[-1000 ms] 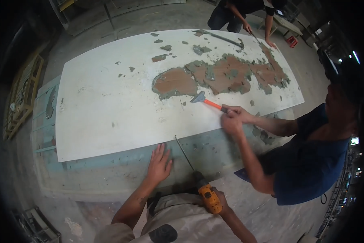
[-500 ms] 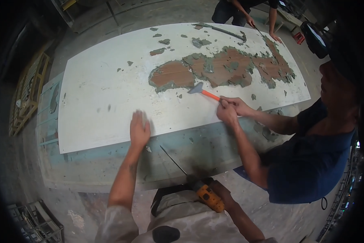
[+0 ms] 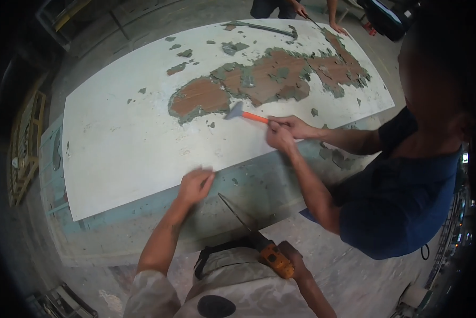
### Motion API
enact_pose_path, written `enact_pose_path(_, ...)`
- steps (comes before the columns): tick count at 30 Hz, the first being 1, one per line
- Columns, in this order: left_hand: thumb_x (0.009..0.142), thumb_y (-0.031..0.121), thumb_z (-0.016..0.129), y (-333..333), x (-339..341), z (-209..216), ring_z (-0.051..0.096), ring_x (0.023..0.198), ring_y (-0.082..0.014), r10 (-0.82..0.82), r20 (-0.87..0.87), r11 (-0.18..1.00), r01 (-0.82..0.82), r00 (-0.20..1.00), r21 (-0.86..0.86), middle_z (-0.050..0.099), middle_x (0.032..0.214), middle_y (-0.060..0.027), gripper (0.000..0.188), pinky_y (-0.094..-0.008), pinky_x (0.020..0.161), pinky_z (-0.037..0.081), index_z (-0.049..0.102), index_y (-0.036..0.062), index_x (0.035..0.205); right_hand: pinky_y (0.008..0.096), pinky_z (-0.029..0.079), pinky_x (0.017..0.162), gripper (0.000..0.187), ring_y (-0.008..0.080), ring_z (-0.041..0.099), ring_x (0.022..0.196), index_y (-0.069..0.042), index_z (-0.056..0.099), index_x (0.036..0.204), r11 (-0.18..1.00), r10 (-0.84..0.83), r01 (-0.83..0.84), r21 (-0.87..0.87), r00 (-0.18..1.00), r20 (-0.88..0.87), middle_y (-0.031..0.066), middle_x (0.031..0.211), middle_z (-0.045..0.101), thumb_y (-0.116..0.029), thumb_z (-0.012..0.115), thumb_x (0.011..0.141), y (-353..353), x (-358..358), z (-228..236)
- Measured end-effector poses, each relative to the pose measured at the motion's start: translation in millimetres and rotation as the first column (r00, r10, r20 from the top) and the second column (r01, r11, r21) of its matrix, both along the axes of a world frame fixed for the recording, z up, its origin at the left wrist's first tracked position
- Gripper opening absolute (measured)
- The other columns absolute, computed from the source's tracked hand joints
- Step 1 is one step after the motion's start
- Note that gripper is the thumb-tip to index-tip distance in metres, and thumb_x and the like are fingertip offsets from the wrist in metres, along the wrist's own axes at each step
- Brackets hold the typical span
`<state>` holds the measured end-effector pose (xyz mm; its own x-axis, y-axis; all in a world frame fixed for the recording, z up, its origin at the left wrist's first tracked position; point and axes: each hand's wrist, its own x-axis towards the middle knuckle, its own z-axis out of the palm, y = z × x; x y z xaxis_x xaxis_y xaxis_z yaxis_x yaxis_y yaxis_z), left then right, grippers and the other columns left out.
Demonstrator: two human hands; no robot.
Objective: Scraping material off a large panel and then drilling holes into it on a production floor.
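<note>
The orange power tool [image 3: 276,261] is at half past five, my right hand [image 3: 296,259] wrapped around it, its thin rod [image 3: 234,211] aimed at eleven, tip short of the white panel [image 3: 121,153]. At half past ten from the tool, my left hand [image 3: 195,184], outstretched a moment ago, has curled back to the panel's near edge; it's blurred, so I can't tell whether it holds anything. Neither, I judge, is working the panel now. At twelve, a co-worker's hands [image 3: 280,137] grip a scraper [image 3: 254,116].

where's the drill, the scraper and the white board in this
Drill [image 3: 278,261], head view: on its yellow-orange body
Scraper [image 3: 255,117], head view: on its orange handle
White board [image 3: 116,153], head view: on its bare left part
</note>
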<state>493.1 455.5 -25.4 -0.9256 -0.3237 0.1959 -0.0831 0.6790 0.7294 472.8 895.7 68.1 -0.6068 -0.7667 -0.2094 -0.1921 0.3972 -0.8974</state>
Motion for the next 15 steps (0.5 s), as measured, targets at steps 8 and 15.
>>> enact_pose_path(8, 0.104, 0.019, 0.061, 78, 150, 15, 0.070, 0.071, -0.0210, 0.518, 0.097, 0.763, -0.511, 0.850, 0.396, 0.071, 0.082, -0.0118, 0.021, -0.0329, 0.068, 0.056, 0.066, -0.0011, 0.100, 0.0435, 0.051, 0.092, 0.066, 0.0374, 0.067, 0.106, -0.011, 0.067, 0.131, 0.934, 0.309, -0.319, 0.161, 0.947, 0.087, 0.0161, 0.113, 0.071, -0.035, 0.082, 0.071, -45, -35, -17)
enact_pose_path(15, 0.108, 0.036, 0.054, 89, 198, 0, 0.072, 0.088, -0.0209, 0.406, 0.514, 0.397, -0.652, 0.756, 0.646, 0.072, 0.098, -0.0115, 0.037, -0.0345, 0.079, 0.057, 0.063, 0.0009, 0.114, 0.0424, 0.054, 0.091, 0.064, 0.0343, 0.070, 0.108, -0.010, 0.063, 0.134, 0.869, 0.493, -0.481, 0.115, 0.860, -0.131, 0.0157, 0.111, 0.071, -0.018, 0.081, 0.073, -105, -48, -21)
